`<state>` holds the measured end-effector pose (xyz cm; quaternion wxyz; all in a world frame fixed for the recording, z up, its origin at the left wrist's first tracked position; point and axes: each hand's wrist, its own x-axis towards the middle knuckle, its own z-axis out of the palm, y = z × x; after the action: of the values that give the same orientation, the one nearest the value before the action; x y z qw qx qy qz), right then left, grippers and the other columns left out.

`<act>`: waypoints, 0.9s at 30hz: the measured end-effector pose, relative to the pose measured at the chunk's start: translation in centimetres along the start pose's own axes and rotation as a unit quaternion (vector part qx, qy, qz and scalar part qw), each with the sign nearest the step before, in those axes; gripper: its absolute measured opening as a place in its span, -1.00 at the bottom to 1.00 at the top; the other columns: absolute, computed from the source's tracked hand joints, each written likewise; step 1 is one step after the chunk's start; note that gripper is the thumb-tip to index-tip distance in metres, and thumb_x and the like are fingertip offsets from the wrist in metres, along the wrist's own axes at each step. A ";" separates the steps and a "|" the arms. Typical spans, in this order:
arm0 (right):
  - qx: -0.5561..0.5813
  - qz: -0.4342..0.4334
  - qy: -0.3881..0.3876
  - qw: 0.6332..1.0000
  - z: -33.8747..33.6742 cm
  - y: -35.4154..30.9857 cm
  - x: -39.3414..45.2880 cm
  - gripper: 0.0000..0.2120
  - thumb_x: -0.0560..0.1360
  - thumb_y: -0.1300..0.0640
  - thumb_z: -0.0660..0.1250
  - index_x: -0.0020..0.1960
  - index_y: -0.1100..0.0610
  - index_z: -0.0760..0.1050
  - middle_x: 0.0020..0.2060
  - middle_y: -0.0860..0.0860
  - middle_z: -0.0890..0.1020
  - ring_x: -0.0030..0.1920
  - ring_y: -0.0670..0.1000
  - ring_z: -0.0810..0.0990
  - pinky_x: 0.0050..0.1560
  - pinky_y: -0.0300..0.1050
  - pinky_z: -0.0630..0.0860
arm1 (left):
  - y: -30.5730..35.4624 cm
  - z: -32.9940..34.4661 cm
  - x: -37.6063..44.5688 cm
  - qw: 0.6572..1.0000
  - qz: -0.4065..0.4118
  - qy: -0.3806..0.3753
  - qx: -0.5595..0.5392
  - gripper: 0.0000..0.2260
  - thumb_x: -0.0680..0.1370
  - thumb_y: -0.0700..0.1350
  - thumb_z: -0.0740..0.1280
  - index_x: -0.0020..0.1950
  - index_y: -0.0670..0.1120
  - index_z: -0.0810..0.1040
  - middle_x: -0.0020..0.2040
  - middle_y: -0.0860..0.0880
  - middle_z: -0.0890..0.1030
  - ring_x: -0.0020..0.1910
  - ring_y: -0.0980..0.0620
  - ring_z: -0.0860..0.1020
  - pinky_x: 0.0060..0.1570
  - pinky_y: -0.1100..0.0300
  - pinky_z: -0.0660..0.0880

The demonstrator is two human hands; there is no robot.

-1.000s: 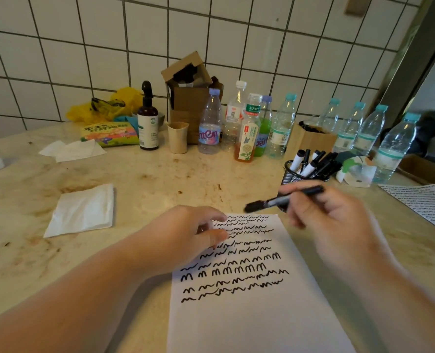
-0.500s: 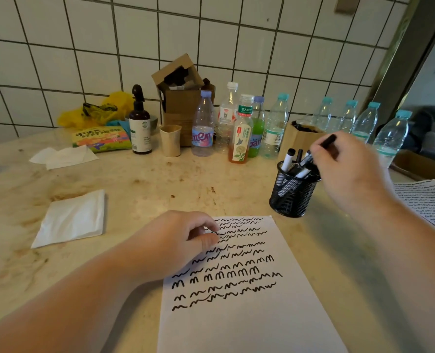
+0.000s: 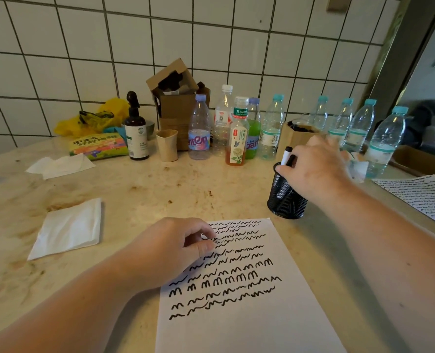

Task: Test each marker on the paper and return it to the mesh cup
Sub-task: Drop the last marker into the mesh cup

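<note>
The white paper (image 3: 249,314) lies in front of me, its upper half covered with black squiggles. My left hand (image 3: 170,250) rests on its top left corner with curled fingers, pressing it flat. The black mesh cup (image 3: 284,200) stands just beyond the paper's top right corner. My right hand (image 3: 315,169) lies over the cup's mouth, thumb at the left rim. A white marker with a black cap (image 3: 286,155) sticks up out of the cup beside the thumb. The hand hides the other markers and whether its fingers grip one.
A row of plastic bottles (image 3: 272,126), a paper cup (image 3: 166,145), a brown pump bottle (image 3: 136,133) and cardboard boxes (image 3: 175,98) line the tiled wall. A folded tissue (image 3: 69,229) lies at the left. A second scribbled sheet (image 3: 425,197) sits at the right edge.
My right hand carried the black marker from above the paper over to the mesh cup and has lowered onto the cup's mouth. My left hand stayed on the paper.
</note>
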<state>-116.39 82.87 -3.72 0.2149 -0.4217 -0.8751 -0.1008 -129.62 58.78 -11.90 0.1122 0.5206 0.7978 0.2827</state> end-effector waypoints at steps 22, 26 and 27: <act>0.539 0.210 -0.101 0.809 6.1 1.5 -2.0 -0.36 0.14 0.06 0.69 0.16 -0.08 0.55 0.02 -0.08 0.70 0.03 0.01 0.65 0.07 0.03 0.52 | 0.0 -0.3 0.0 1.000 -0.011 -0.013 0.008 -0.86 0.56 0.18 0.31 0.10 0.31 0.58 -0.20 0.28 0.62 -0.21 0.27 0.57 -0.21 0.35 0.52; 0.558 0.201 -0.096 0.799 6.3 0.0 -2.4 -0.26 0.02 -0.07 0.67 0.17 -0.08 0.56 -0.01 -0.11 0.73 0.02 -0.01 0.69 0.07 0.04 0.58 | 0.1 -0.4 0.1 0.999 -0.012 -0.030 0.012 -0.87 0.57 0.17 0.30 0.09 0.29 0.58 -0.14 0.19 0.65 -0.18 0.18 0.60 -0.08 0.18 0.59; 0.574 0.183 -0.107 0.791 6.1 -0.7 -2.8 -0.30 0.05 -0.02 0.68 0.16 -0.07 0.57 -0.01 -0.09 0.74 0.02 -0.01 0.70 0.07 0.04 0.59 | 0.1 -0.4 0.1 0.999 -0.011 -0.034 0.014 -0.87 0.57 0.16 0.29 0.09 0.29 0.58 -0.14 0.17 0.66 -0.18 0.17 0.60 -0.08 0.16 0.59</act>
<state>-117.21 82.66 -10.36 0.3368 -0.3806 -0.6958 0.5075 -129.76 58.73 -11.54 0.1346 0.5226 0.8032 0.2524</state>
